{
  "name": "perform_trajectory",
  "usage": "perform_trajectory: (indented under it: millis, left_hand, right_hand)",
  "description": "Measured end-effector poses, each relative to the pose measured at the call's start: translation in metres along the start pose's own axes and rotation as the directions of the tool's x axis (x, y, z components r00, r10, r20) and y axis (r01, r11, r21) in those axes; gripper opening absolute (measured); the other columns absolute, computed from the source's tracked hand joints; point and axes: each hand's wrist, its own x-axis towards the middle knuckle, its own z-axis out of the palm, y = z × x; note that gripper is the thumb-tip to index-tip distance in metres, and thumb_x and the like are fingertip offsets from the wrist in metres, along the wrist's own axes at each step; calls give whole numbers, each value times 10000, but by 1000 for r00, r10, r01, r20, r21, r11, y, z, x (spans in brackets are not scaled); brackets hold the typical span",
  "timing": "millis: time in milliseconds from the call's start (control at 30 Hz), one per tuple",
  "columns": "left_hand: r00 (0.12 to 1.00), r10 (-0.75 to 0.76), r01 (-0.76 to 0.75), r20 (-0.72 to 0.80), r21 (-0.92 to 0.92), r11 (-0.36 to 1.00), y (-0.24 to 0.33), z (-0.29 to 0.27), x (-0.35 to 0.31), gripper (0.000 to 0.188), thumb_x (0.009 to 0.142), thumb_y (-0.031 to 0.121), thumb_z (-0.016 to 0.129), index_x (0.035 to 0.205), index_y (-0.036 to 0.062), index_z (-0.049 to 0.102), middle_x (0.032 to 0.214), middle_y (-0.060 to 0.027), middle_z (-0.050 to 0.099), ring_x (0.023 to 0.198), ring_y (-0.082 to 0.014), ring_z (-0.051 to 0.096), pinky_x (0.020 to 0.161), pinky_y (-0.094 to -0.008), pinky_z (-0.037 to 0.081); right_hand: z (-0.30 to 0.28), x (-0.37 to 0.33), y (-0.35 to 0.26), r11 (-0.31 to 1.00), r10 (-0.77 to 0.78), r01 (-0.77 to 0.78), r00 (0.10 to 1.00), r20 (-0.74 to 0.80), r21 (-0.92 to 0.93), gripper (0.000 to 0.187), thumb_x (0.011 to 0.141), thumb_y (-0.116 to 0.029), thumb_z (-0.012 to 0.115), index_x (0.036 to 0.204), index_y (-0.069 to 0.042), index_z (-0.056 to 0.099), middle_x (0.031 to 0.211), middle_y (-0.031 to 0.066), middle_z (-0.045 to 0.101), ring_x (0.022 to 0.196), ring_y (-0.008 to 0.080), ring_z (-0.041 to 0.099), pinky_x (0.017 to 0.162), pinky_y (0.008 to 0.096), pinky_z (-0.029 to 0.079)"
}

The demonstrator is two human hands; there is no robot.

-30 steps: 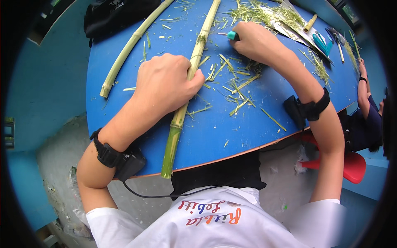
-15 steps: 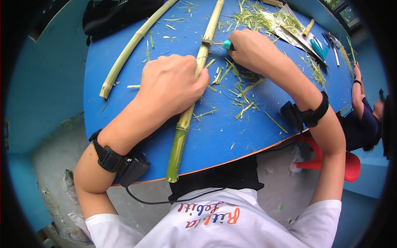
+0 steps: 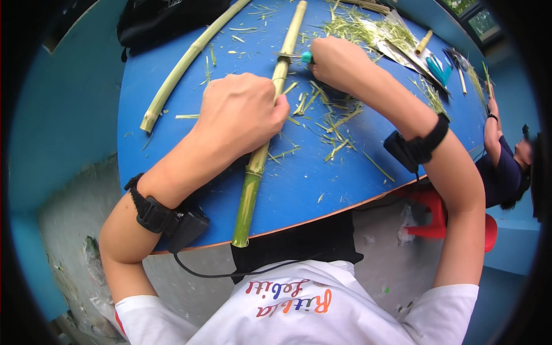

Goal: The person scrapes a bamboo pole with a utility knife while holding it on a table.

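Note:
A bamboo stalk (image 3: 248,195), scraped pale along most of its length with its near end still green, lies lengthwise over the blue table. My left hand (image 3: 244,106) is closed around its middle, thumb along the right side. Farther up, my right hand (image 3: 340,63) grips a knife (image 3: 307,57) by its teal handle, most of which the fingers hide. The thin blade reaches left across the stalk at a dark joint and touches it there. Green shavings (image 3: 336,123) are scattered on the table right of the stalk.
Another peeled bamboo stalk (image 3: 187,66) lies to the left, near a black bag (image 3: 167,20). Shavings heap (image 3: 351,26) at the back right, beside a teal-handled tool (image 3: 438,70). A red stool (image 3: 428,221) stands below the table edge; another person (image 3: 503,172) works at the far right.
My right hand and the knife have shifted slightly to the left and away from me, with the blade still across the joint. My left hand keeps its grip on the stalk.

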Motion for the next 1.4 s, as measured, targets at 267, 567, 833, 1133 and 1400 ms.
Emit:
perform_trajectory:
  millis: [267, 567, 833, 1133, 1400]
  left_hand:
    - [998, -64, 64, -11, 33, 997, -3, 4, 8, 395, 859, 328, 543, 680, -10, 642, 628, -202, 595, 620, -378, 611, 608, -456, 483]
    - [997, -75, 75, -4, 17, 997, -1, 2, 6, 403, 845, 342, 549, 685, -17, 640, 647, -203, 602, 649, -383, 616, 626, -458, 490]
    - [995, 33, -29, -95, 37, 999, -2, 10, 5, 397, 836, 338, 558, 673, -16, 634, 643, -206, 596, 656, -394, 610, 628, -475, 482]
    - [998, -62, 63, -7, 147, 987, -1, 1, 14, 401, 834, 360, 542, 718, -8, 651, 683, -202, 626, 697, -396, 627, 648, -459, 499]
    - [995, -78, 75, 55, 55, 996, 8, -3, 4, 513, 837, 484, 589, 699, -8, 627, 668, -196, 626, 687, -383, 635, 640, -456, 495]
  right_hand:
    - [9, 12, -1, 997, -65, 59, 983, -169, -39, 152, 732, -85, 593, 758, 38, 678, 773, 250, 658, 743, 410, 662, 672, 470, 541]
    - [5, -8, -10, 998, -63, 65, 988, -141, 10, 146, 739, -84, 599, 752, 43, 668, 765, 260, 653, 724, 412, 661, 663, 475, 538]
    - [0, 1, -5, 980, -176, 151, 963, -204, -132, 122, 725, -63, 595, 738, 16, 687, 783, 235, 669, 744, 391, 676, 650, 452, 555]
    - [-8, -7, -10, 983, -169, 153, 969, -183, -98, 138, 731, -78, 604, 775, 24, 686, 789, 221, 673, 736, 386, 676, 640, 455, 551]
    - [-8, -27, -13, 996, -64, 59, 995, -79, -62, 143, 743, -108, 623, 758, 26, 672, 760, 236, 654, 730, 402, 659, 647, 468, 530]
